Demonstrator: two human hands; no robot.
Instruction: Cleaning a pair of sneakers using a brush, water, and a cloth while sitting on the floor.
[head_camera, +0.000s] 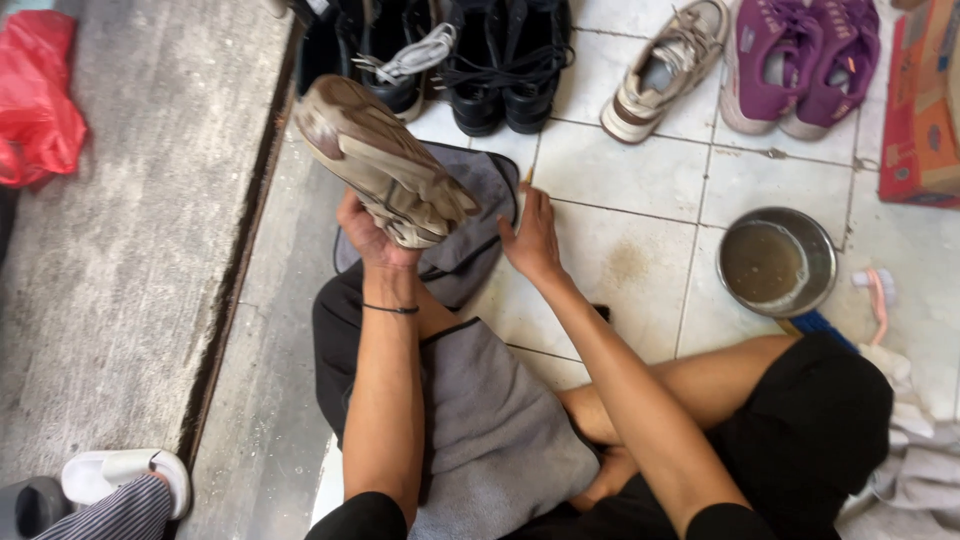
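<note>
Grey towel (490, 430) drapes lap. Left hand (368, 235) grips dirty beige sneaker (385, 175) sole-up; right hand (530, 240), fingers spread, flat on towel. Risk: shoe slipping, dirt soiling cloth.

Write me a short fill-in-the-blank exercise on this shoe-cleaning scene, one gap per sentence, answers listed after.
1. The left hand holds up a dirty beige shoe with its ____ facing the camera.
2. The right hand rests on the ____ towel.
3. The metal bowl holds murky ____.
4. The pair of shoes beside the single beige sneaker is ____.

Answers: sole; grey; water; purple
</note>
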